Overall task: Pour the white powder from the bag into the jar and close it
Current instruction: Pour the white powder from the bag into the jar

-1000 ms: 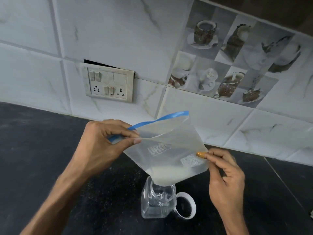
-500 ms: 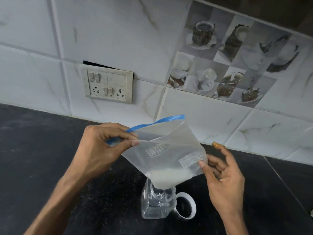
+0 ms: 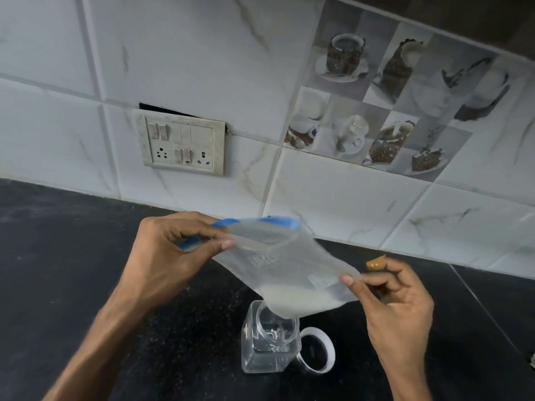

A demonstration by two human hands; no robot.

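Since half a second ago the bag (image 3: pixel 278 264) has swung flatter, its blue zip edge now level at the far side, and the right hand (image 3: pixel 396 302) has closed its thumb and fingers back onto the bag's right corner.

Nearest on the black counter (image 3: pixel 86 270) stands the clear square jar (image 3: pixel 269 345), upright, mouth open and apparently empty. Its lid (image 3: pixel 317 354), a white ring, lies touching the jar's right side.

Directly above the jar mouth hangs the bag's low corner, where the white powder (image 3: pixel 298 299) has gathered. Whether that corner is open cannot be told; no powder is seen falling.

The left hand (image 3: pixel 173 256) is pinched shut on the zip edge at the bag's left, holding it high. The right hand's grip sits at the lower right.

Judgement: the pour is set up but not begun. The next move calls for tipping an open edge down over the jar mouth, keeping it centred. Capping comes later.

Beyond, a switch plate (image 3: pixel 182 143) sits on the tiled wall.
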